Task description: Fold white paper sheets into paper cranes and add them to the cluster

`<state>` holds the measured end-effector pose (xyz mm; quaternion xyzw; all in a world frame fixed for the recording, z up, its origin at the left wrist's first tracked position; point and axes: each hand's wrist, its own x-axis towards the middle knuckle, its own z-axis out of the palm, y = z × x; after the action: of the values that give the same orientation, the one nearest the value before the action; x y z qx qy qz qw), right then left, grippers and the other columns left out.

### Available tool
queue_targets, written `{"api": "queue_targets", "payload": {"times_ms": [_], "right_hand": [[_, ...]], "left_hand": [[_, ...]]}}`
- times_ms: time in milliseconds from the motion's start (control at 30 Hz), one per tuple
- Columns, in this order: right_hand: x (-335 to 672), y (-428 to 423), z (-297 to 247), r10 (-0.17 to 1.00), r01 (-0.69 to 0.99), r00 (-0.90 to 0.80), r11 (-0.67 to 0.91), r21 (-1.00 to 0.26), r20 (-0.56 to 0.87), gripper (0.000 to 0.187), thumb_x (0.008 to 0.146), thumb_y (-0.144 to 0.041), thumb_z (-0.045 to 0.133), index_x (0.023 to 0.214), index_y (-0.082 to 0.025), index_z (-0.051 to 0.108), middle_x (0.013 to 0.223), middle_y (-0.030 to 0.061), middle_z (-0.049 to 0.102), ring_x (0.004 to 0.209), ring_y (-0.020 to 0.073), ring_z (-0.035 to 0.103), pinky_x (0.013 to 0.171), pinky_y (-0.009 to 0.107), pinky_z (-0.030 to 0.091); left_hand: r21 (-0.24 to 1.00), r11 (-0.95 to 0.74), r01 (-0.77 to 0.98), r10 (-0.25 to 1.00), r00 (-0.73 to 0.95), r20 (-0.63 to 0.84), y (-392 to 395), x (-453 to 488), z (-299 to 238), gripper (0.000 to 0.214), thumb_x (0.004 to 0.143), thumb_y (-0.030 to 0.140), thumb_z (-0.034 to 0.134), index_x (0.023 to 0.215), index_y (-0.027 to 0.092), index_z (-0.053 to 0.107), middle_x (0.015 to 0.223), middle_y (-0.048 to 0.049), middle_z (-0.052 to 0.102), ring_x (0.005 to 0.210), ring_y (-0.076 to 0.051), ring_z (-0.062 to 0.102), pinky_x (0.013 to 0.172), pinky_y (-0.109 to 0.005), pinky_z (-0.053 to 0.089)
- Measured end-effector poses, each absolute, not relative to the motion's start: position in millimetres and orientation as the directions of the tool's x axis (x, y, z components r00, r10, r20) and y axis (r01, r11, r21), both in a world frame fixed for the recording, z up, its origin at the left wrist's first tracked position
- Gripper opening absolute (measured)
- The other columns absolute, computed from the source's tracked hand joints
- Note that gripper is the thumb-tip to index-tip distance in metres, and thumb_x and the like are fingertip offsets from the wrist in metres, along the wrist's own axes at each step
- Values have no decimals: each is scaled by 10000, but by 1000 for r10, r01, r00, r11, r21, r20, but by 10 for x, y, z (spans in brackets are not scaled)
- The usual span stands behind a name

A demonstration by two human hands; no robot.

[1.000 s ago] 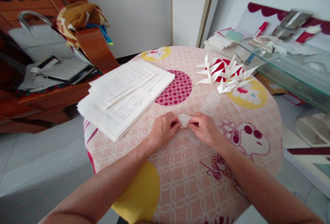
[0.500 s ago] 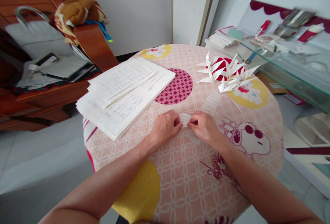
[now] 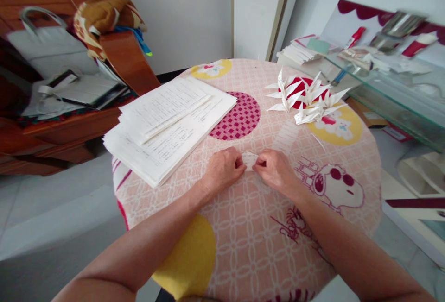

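Note:
Between my two hands is a small folded piece of white printed paper [image 3: 249, 161], held low over the cloth-covered round table [image 3: 250, 242]. My left hand [image 3: 225, 168] pinches its left edge, fingers curled in. On the opposite edge my right hand [image 3: 276, 166] grips with thumb and fingers closed. Most of the paper's sides are hidden by the fingers. Several white folded paper cranes [image 3: 308, 98] stand in a cluster at the far right of the table. To the left lies a thick stack of printed sheets [image 3: 174, 126], with a narrower folded strip on top.
A thin white paper sliver [image 3: 317, 141] lies near the cranes. At right, a glass shelf [image 3: 389, 93] holds papers, a red marker [image 3: 355, 37] and a metal container [image 3: 403, 23], close to the table's edge. A wooden chair [image 3: 130, 63] with a grey bag [image 3: 52, 52] stands at left.

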<state>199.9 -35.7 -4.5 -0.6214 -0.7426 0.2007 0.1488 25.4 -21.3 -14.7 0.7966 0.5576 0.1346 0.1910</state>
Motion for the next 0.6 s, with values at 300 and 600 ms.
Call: {"api": "queue_targets", "payload": {"times_ms": [300, 600], "right_hand": [[2000, -342, -56, 983, 869, -179, 142, -474, -33, 177, 772, -141, 630, 605, -162, 684, 712, 71, 704, 652, 167, 602, 604, 278, 366], [1995, -352, -51, 983, 890, -184, 156, -428, -24, 180, 801, -261, 712, 646, -180, 667, 732, 65, 698, 684, 177, 597, 615, 283, 363]], "left_hand": [[455, -307, 836, 940, 342, 5, -193, 256, -181, 200, 813, 327, 677, 694, 168, 657, 711, -30, 652, 670, -159, 590, 640, -270, 413], [417, -295, 860, 944, 330, -12, -208, 282, -147, 175, 817, 297, 666, 700, 167, 659, 734, -40, 660, 701, -178, 609, 654, -284, 420]]}}
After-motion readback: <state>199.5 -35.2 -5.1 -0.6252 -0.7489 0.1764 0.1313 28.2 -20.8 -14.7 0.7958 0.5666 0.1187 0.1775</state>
